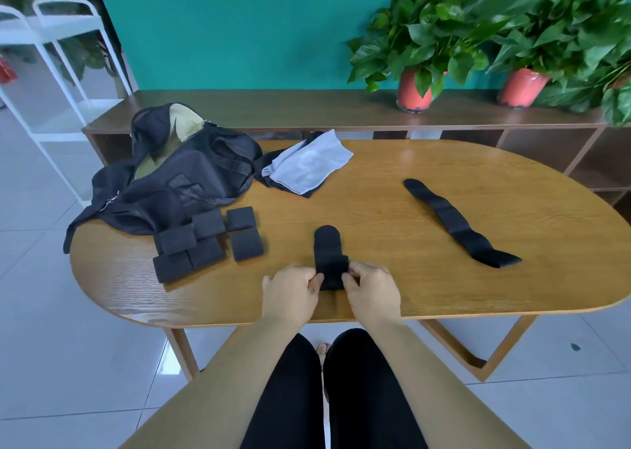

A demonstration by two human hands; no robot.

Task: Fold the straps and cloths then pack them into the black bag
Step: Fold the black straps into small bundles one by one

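Both hands work at the near edge of the worktop point(444, 278). A black strap point(328, 243) lies there lengthwise, its rounded end pointing away from the person. The left hand point(290, 293) and the right hand point(372, 293) pinch its near, doubled-over part from either side, the fingers point(316, 279) curled onto the edges. This looks meant to keep the fold square while it is pressed down. A cluster of folded straps point(205, 240) sits to the left, just beside the black bag point(177, 178). The bag's mouth gapes open on a tan lining, so the cluster is probably staged there for easy packing. Behind them a grey cloth point(307, 163) lies loosely on a dark cloth point(273, 157), neither neatly folded. An unfolded strap point(457, 225) stretches out well to the right. Folding seems well along, while packing appears not yet begun.
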